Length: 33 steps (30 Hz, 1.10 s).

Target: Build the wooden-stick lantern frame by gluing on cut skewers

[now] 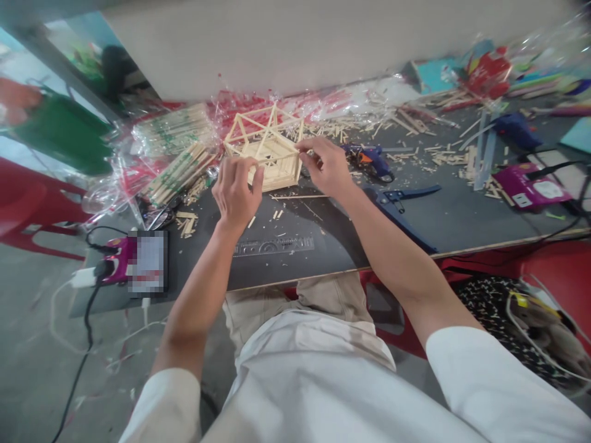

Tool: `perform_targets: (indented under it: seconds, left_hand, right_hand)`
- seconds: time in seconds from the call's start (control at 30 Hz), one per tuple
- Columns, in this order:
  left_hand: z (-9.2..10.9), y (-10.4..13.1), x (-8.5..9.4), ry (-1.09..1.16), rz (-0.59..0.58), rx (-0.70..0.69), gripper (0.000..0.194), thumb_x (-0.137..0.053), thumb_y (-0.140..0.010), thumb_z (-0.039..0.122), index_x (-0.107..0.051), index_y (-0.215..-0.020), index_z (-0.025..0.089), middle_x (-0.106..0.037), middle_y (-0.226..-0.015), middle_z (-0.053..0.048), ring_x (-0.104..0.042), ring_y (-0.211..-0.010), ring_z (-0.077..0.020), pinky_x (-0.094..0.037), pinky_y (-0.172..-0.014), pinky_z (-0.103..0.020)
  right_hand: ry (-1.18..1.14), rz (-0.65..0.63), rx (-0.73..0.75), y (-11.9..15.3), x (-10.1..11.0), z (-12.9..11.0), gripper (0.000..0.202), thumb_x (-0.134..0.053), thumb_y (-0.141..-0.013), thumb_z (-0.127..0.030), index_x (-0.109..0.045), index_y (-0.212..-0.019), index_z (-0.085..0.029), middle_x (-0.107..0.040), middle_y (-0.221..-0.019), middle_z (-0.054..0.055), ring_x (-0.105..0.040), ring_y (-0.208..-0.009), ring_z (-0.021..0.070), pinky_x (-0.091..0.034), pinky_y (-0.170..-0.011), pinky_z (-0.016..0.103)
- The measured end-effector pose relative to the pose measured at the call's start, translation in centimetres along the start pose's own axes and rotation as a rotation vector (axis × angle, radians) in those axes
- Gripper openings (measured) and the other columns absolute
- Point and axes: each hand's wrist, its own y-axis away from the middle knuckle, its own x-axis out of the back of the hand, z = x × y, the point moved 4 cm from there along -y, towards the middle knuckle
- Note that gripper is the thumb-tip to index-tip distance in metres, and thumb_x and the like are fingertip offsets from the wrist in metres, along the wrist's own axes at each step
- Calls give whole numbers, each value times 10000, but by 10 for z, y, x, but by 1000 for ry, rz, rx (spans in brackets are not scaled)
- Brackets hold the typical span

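A many-sided frame of pale wooden sticks (pixel 277 178) stands on the dark table, its base filled with sticks and thin struts rising above it. My left hand (pixel 237 187) is at its near left side, fingers bent over a thin stick that runs across the front. At the frame's right corner, my right hand (pixel 325 165) has thumb and forefinger pinched on the other end of that stick. A loose stick (pixel 300 197) lies just in front of the frame. Closer to me is a clear ruler (pixel 274 246).
Right of the frame lie a blue glue gun (pixel 369 161), a blue-handled cutter (pixel 401 215) under my right forearm, and a purple power strip (pixel 530 186). Stick bundles (pixel 180 172) and plastic wrapping are on the left, by a phone (pixel 148 263). Wood scraps are scattered behind.
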Motion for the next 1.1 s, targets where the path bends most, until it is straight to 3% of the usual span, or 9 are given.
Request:
perform_targets:
  seconds: [0.17, 0.27, 0.37, 0.6, 0.67, 0.8, 1.0, 1.1]
  left_hand:
    - [27, -22, -5, -10, -168, -155, 332, -446, -1059, 554, -678, -1128, 327, -728, -1254, -44, -570, -1300, -317, -388, -1172, -601]
    - [36, -34, -17, 22, -257, -182, 318, -434, -1061, 534, -669, -1191, 363, -735, -1285, -9, -536, -1329, -307, -346, -1205, -607]
    - [43, -41, -26, 31, -304, -179, 383, -391, -1077, 546, -689, -1176, 328, -745, -1280, -28, -545, -1321, -306, -329, -1213, -596]
    - [37, -46, -36, 92, -312, -113, 449, -416, -1032, 669, -682, -1167, 334, -772, -1207, 18, -505, -1262, -270, -250, -1239, -604]
    - [36, -46, -36, 54, -320, -110, 483, -395, -1038, 670, -697, -1171, 318, -769, -1201, -8, -509, -1248, -270, -245, -1237, -595]
    - [37, -47, -36, -30, -337, -111, 525, -379, -1053, 648, -726, -1186, 277, -770, -1157, -53, -529, -1221, -270, -272, -1229, -570]
    - [44, -44, -32, 43, -329, -101, 455, -417, -1040, 633, -761, -1113, 344, -766, -1173, -49, -558, -1250, -310, -323, -1212, -610]
    - [46, -44, -29, 68, -324, -84, 384, -466, -1036, 597, -767, -1067, 360, -765, -1162, -61, -576, -1279, -325, -372, -1200, -609]
  right_hand:
    - [-7, -24, -4, 1, -5, 0, 327, -458, -1091, -483, -641, -1270, -280, -701, -1145, 87, -681, -845, 208, -601, -854, 429]
    - [2, -16, -39, 1, -4, -2, 258, -502, -1076, -434, -647, -1228, -285, -696, -1122, 81, -665, -810, 196, -598, -839, 410]
    - [13, -32, -72, -1, -1, -7, 249, -493, -1076, -424, -653, -1211, -288, -693, -1098, 80, -656, -785, 193, -605, -813, 403]
    - [16, -64, -81, -1, 0, -7, 404, -402, -1085, -599, -645, -1222, -306, -698, -1117, 87, -656, -815, 198, -597, -824, 384]
    - [14, -66, -88, -1, -1, -4, 440, -371, -1081, -633, -638, -1232, -317, -702, -1138, 86, -644, -801, 194, -594, -828, 377]
    - [5, -67, -111, 0, 0, -3, 437, -405, -1067, -648, -643, -1218, -315, -707, -1131, 87, -632, -789, 195, -595, -820, 375]
    - [-47, 5, -97, -3, 1, -10, 515, -355, -1072, -678, -672, -1120, -276, -709, -1080, 82, -628, -752, 180, -593, -750, 355]
    - [-75, 28, -189, -3, -7, -5, 550, -346, -1060, -716, -666, -1130, -274, -706, -1045, 70, -656, -753, 168, -583, -691, 320]
